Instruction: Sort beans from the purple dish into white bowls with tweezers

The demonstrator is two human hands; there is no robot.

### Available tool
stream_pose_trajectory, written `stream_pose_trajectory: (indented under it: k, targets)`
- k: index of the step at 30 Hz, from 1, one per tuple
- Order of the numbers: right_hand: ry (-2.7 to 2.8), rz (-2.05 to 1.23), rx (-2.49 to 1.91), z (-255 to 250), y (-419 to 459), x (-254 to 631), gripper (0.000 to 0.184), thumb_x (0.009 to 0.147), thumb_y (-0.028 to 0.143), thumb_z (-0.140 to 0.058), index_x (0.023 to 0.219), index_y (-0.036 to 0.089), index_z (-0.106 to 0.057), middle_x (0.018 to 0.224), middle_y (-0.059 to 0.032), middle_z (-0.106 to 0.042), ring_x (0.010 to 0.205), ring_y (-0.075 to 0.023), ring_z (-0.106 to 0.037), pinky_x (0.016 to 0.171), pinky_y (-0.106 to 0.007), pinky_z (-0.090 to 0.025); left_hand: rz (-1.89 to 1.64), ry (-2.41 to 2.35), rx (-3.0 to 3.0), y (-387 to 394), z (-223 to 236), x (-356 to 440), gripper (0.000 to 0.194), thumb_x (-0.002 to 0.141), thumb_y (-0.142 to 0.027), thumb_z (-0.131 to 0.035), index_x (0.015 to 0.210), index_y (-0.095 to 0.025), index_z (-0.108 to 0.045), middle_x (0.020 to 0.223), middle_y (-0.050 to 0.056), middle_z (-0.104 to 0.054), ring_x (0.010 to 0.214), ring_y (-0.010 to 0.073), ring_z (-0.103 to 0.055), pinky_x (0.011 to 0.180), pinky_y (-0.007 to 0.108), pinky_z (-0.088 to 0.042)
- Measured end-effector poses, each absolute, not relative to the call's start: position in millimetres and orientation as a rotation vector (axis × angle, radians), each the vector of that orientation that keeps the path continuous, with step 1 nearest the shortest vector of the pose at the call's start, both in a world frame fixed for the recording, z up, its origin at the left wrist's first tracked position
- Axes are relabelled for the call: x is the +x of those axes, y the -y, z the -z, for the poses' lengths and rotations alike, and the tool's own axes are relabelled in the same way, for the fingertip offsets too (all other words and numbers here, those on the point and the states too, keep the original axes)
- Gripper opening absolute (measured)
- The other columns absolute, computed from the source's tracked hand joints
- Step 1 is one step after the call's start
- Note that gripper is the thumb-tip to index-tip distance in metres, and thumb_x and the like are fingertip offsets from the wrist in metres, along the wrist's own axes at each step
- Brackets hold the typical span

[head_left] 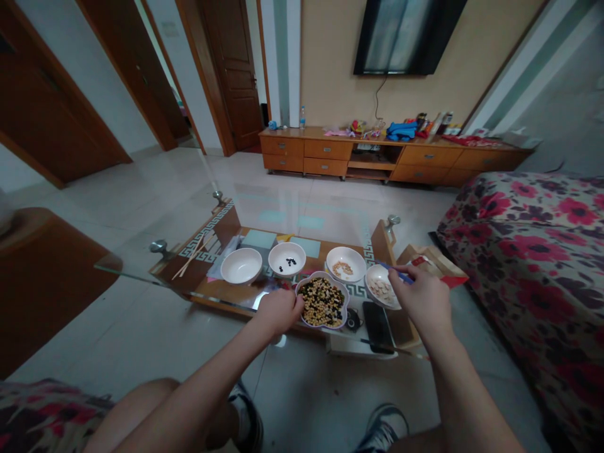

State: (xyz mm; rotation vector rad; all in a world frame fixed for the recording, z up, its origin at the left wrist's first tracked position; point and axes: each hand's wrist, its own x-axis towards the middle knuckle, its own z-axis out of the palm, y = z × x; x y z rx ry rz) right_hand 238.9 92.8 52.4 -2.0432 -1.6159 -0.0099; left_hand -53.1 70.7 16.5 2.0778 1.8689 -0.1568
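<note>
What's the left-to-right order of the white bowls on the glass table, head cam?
plain white bowl → white bowl of black beans → white bowl of pale kernels → white bowl of pale pieces → right hand

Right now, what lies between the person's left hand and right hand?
In the head view, a lobed dish of mixed beans lies between the left hand and the right hand.

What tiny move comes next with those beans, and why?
Probably pick one bean from the mixed beans in the purple dish, using the blue stick in the right hand: it is heaped, and the white bowl holds only a few black beans.
</note>
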Motion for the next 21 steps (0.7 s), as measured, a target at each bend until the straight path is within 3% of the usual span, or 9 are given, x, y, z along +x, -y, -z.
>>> stream_pose_trajectory:
  k: [4,9,14,21]
  targets:
    - [1.599,-0.048,-1.904,-53.0,-87.0,231.2,0.043,0.087,0.050,-0.054,0.095,0.019,-0.081,0.083,-0.0137,-0.079,0.079,-0.0317,-0.074,0.067,-0.036,-0.050,0.154,-1.881,2.055,-70.8,-16.2,-52.5,0.059,0.102,-0.042,-0.026,0.096,-0.012,-0.077,0.099,0.018,-0.077,0.092,0.0283,-0.074,0.081,0.037,-0.053]
    - [1.626,-0.066,-1.766,-50.3,-73.7,213.5,0.040,0.091,0.050,-0.056,0.094,0.018,-0.081,0.077,-0.0112,-0.079,0.070,-0.0267,-0.074,0.067,-0.033,-0.053,0.175,-1.859,2.014,-75.6,-15.6,-52.7,0.060,0.101,-0.043,-0.026,0.094,-0.013,-0.077,0.100,0.019,-0.077,0.091,0.0281,-0.073,0.081,0.038,-0.053]
    - [1.785,-0.014,-1.545,-33.6,-71.5,200.7,0.027,0.094,0.038,-0.059,0.095,0.020,-0.079,0.091,-0.0080,-0.081,0.078,-0.0222,-0.077,0.075,-0.029,-0.058,0.262,-1.787,1.988,-81.2,-16.6,-52.4,0.058,0.101,-0.044,-0.028,0.091,-0.015,-0.077,0.097,0.017,-0.078,0.090,0.0294,-0.074,0.079,0.038,-0.054]
    - [1.903,0.068,-1.356,-8.4,-81.4,195.1,0.014,0.093,0.026,-0.066,0.101,0.021,-0.076,0.086,-0.0035,-0.080,0.070,-0.0163,-0.075,0.069,-0.025,-0.058,0.247,-1.722,1.920,-87.2,-14.9,-55.8,0.057,0.101,-0.043,-0.028,0.085,-0.016,-0.077,0.090,0.015,-0.078,0.086,0.0274,-0.075,0.076,0.036,-0.053]
